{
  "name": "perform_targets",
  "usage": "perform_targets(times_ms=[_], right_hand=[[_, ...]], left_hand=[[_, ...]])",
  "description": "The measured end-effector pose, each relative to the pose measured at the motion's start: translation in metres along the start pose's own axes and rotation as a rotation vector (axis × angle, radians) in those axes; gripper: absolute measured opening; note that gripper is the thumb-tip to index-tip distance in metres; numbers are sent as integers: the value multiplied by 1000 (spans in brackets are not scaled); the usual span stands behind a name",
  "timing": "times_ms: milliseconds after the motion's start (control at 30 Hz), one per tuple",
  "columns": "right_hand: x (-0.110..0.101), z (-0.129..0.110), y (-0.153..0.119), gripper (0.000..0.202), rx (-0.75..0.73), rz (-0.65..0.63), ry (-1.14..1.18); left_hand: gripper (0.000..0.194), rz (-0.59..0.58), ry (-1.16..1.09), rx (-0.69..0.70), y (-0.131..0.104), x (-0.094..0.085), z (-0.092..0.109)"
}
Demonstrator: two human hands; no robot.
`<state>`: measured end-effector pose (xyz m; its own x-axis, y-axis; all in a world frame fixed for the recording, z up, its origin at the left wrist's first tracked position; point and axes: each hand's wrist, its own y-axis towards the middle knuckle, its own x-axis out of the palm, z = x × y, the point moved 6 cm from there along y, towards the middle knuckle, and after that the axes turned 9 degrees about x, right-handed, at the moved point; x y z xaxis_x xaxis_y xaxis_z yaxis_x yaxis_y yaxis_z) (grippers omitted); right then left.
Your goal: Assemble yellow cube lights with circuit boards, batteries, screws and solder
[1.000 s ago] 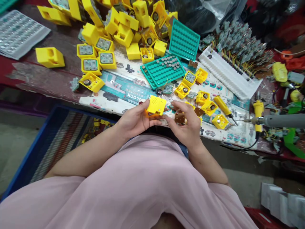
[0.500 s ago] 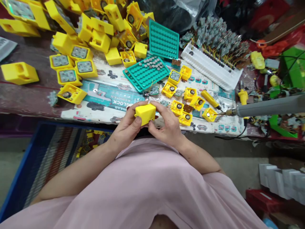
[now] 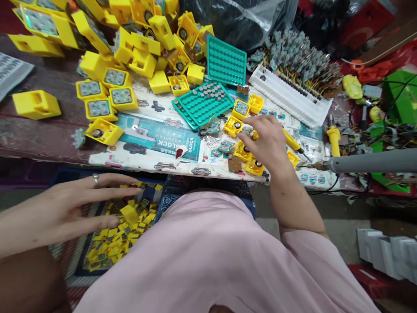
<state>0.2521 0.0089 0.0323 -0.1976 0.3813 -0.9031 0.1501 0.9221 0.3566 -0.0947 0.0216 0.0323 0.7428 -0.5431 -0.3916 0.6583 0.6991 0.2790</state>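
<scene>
Left grip (image 3: 74, 203) over yellow boxes (image 3: 112, 238), right grip (image 3: 269, 141) near yellow casing (image 3: 232, 126)

**A yellow block (image 3: 130, 214) under one hand, an open casing (image 3: 232, 126) by the other**

We see the yellow block, boxy and slightly blurred, sitting tilted just below the spread fingers of our left hand (image 3: 70, 208). It shows over a heap (image 3: 110, 241) of similar yellow pieces; we cannot tell whether it touches them. On the tabletop (image 3: 65, 139), near our right hand (image 3: 269, 141), we find the open casing, also yellow, hollow side up, with a round silvery part (image 3: 237, 125) inside. Just right of it, between parted thumb and forefinger, we see a grey-green circuit board (image 3: 247, 130), partly hidden.
</scene>
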Motion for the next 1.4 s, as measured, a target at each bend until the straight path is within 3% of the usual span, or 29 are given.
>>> perform_targets(times_ms=[133,267,367,500,567,633,700,800,933,1033,1133,1200,1267,1333,1400], right_hand=[[25,5,15,49,36,-122,-123],[12,-8,12,50,-21,-54,-52],[-9,-12,6,48,-17,29,89],[-25,-4,6,53,149,45,436],[-19,-3,6,54,287,-86,675],[-6,-8,2,54,450,-310,895],[8,-19,-8,55,603,-544,1072],[22,-39,-25,54,734,-765,1258],[30,-62,-43,52,677,-1009,1367],[28,-73,-49,50,510,-1176,1228],[22,-87,-48,50,277,-1251,1025],[17,-95,-43,50,175,-1254,970],[13,-97,-32,47,117,-1179,919],[11,-86,-8,42,79,-964,783],[9,-62,27,36,66,-619,577]], left_hand=[[26,-79,103,-4,16,13,-9],[17,-216,149,133,31,32,-15],[17,-95,174,162,40,35,-18],[17,53,102,101,53,51,-23],[31,68,-35,32,61,66,-27],[51,74,-163,15,68,80,-28],[66,74,-224,50,74,90,-25],[81,54,-283,62,80,100,-25],[80,-1,-488,10,76,103,-34],[80,22,-424,74,70,90,-27],[80,-152,-283,132,66,89,-8],[75,-281,-250,93,64,95,-2],[70,-301,-311,-6,64,100,-4],[64,-226,-480,-161,64,102,-15],[63,-122,-674,-336,62,103,-28]])
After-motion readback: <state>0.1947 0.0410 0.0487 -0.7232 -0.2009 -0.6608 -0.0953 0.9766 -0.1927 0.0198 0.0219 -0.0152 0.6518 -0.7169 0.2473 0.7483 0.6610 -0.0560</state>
